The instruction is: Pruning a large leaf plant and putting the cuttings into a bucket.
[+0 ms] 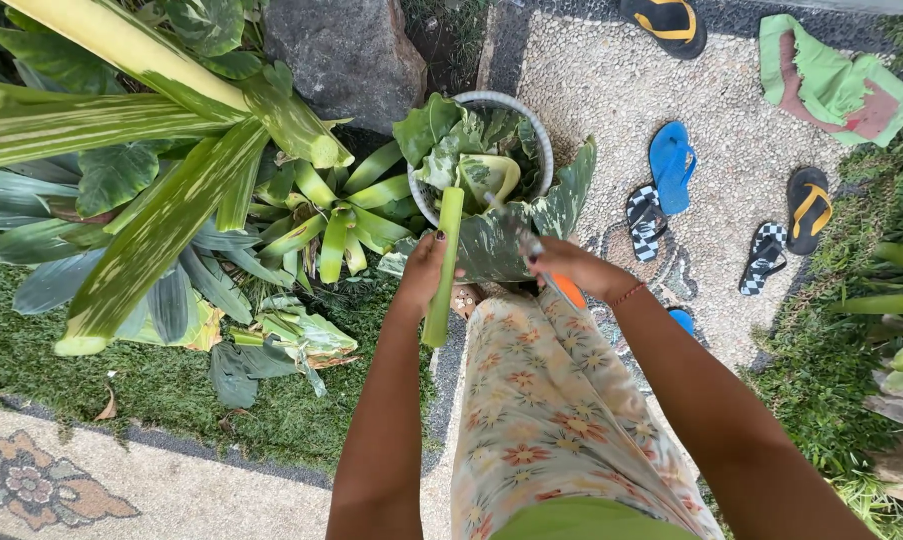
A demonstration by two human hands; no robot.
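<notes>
My left hand point(423, 270) grips a thick pale green leaf stalk point(442, 270) that runs up into a large variegated leaf point(501, 235) lying over a grey basket point(533, 125). My right hand point(563, 264) holds a tool with an orange handle point(569, 291) against the base of that leaf; its blade is blurred. The basket is filled with several cut green and cream leaves point(461, 145). Below my arms is my flower-patterned skirt point(546, 400).
Large variegated plants point(171, 190) fill the left side on grass point(161, 390). A dark rock point(346, 55) stands behind the basket. Several sandals, one blue point(671, 165), and a green cloth point(831, 85) lie on the pebble paving point(601, 90). More plants stand at the right edge.
</notes>
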